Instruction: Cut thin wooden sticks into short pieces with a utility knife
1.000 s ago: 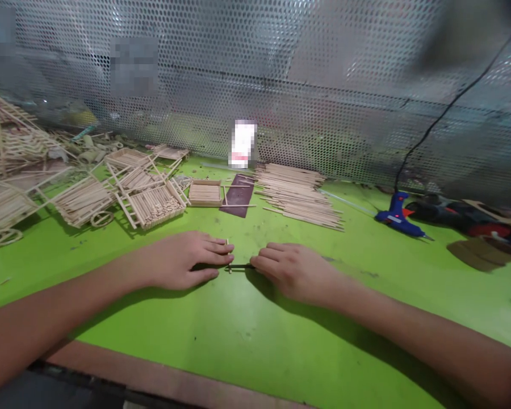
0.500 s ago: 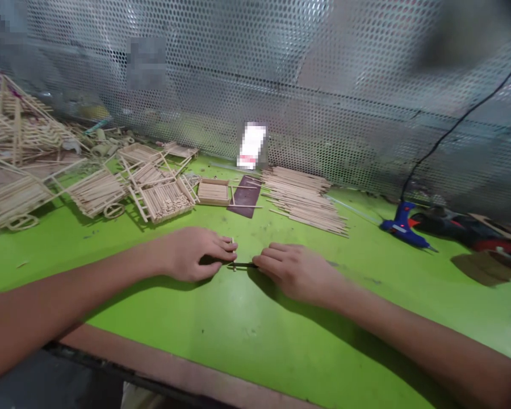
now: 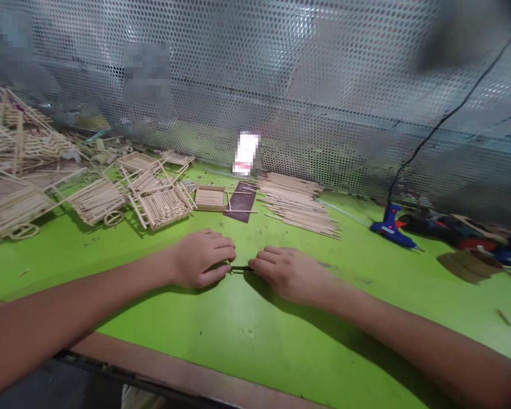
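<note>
Green bench, perforated metal wall; left fingers grip a dark strip, right fingers touch it.

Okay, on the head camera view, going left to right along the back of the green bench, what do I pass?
Stick-built wheeled cart, smaller stick cart, slatted stick frame, square stick panel, dark mat, pile of loose wooden sticks, blue hot glue gun.

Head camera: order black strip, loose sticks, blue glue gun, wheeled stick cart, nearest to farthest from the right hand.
From the right hand:
1. Black strip, at its fingers.
2. Loose sticks, ahead.
3. Blue glue gun, ahead right.
4. Wheeled stick cart, left.
</note>
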Demonstrator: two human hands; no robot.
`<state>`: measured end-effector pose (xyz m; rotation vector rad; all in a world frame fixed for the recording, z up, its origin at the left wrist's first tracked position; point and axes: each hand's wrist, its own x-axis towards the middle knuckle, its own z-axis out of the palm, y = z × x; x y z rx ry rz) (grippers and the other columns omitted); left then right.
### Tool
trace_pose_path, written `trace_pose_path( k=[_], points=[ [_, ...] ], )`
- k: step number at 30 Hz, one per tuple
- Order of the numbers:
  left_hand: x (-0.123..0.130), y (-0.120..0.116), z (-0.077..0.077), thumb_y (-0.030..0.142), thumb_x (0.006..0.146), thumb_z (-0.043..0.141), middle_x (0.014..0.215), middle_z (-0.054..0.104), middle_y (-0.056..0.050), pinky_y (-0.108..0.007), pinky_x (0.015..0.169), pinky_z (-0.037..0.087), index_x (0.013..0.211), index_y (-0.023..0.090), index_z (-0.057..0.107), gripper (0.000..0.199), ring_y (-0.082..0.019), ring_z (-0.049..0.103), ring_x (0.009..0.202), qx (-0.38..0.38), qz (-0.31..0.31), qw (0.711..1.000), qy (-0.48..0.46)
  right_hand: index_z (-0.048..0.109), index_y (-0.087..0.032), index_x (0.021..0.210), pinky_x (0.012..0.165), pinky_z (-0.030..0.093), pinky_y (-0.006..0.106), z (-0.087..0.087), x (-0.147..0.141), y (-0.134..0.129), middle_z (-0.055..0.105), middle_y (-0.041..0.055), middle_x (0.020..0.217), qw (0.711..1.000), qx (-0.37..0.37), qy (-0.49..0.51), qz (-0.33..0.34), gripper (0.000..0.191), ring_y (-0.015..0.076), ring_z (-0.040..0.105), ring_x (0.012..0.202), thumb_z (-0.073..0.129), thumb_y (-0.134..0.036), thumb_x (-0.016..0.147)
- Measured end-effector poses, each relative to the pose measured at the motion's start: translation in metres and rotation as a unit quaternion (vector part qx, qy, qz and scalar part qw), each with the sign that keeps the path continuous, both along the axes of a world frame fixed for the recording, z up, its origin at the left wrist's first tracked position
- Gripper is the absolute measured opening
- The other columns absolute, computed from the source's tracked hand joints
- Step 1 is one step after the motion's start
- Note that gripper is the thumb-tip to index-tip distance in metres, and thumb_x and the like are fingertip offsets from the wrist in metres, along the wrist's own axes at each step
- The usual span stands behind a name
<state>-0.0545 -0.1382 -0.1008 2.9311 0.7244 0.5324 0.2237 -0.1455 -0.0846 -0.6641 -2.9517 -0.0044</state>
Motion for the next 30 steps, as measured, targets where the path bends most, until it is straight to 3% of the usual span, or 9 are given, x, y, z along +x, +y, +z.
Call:
trace_pose_path(
  k=[4,7,13,20,26,30],
  points=[
    [0.009,0.000,-0.001,0.024,0.105,0.053,0.085,0.071,-0.005,-0.036,0.074,0.044,0.090,0.017,0.067,0.022,-0.020,0.059,0.077,0.080,-0.024,0.996,0.013,0.066,-0.015,0.105,0.069,0.040,0.031,-0.001,0.000,-0.001,0.065,0.0032,0.085,1.000,0.012,0.002,-0.011,0.016,0.0181,0.055,0.076,0.055,-0.006,0.098],
    [0.011,-0.002,0.000,0.016,0.102,0.058,0.078,0.067,-0.003,-0.034,0.069,0.040,0.084,0.016,0.064,0.019,-0.018,0.056,0.073,0.080,-0.035,0.996,0.008,0.065,-0.016,0.103,0.069,0.040,0.031,-0.002,0.000,-0.002,0.066,0.0032,0.085,1.000,0.011,0.002,-0.008,0.016,0.0181,0.055,0.076,0.053,-0.006,0.098],
    [-0.001,-0.002,0.002,0.010,0.097,0.061,0.079,0.069,-0.003,-0.034,0.068,0.040,0.081,0.018,0.062,0.017,-0.019,0.056,0.073,0.041,-0.046,0.998,0.008,0.064,-0.016,0.103,0.070,0.040,0.030,-0.006,-0.011,0.002,0.066,0.0034,0.087,1.000,-0.007,0.001,-0.004,0.012,0.0173,0.056,0.077,0.052,-0.012,0.103],
    [-0.013,0.001,0.005,0.013,0.095,0.061,0.078,0.067,-0.003,-0.036,0.066,0.038,0.080,0.019,0.061,0.016,-0.019,0.056,0.071,0.082,-0.056,0.995,0.027,0.064,-0.017,0.103,0.068,0.041,0.031,-0.011,-0.023,0.004,0.067,0.0041,0.088,1.000,0.026,-0.016,-0.003,0.012,0.0188,0.056,0.078,0.052,-0.016,0.104],
    [-0.017,0.000,0.008,0.019,0.102,0.053,0.077,0.066,-0.003,-0.035,0.067,0.040,0.085,0.017,0.064,0.021,-0.018,0.055,0.067,0.075,-0.038,0.996,0.020,0.064,-0.017,0.113,0.071,0.043,0.032,-0.007,-0.019,-0.001,0.070,0.0049,0.091,0.998,0.040,-0.040,-0.018,0.017,0.0203,0.058,0.081,0.059,-0.013,0.098],
    [-0.017,-0.002,0.006,0.029,0.110,0.043,0.087,0.072,-0.006,-0.037,0.075,0.048,0.099,0.017,0.071,0.032,-0.020,0.062,0.075,0.036,0.001,0.999,0.008,0.064,-0.016,0.106,0.069,0.042,0.031,-0.005,-0.007,-0.002,0.067,0.0038,0.086,0.999,0.031,-0.013,-0.022,0.010,0.0183,0.056,0.076,0.057,-0.013,0.099]
  ],
)
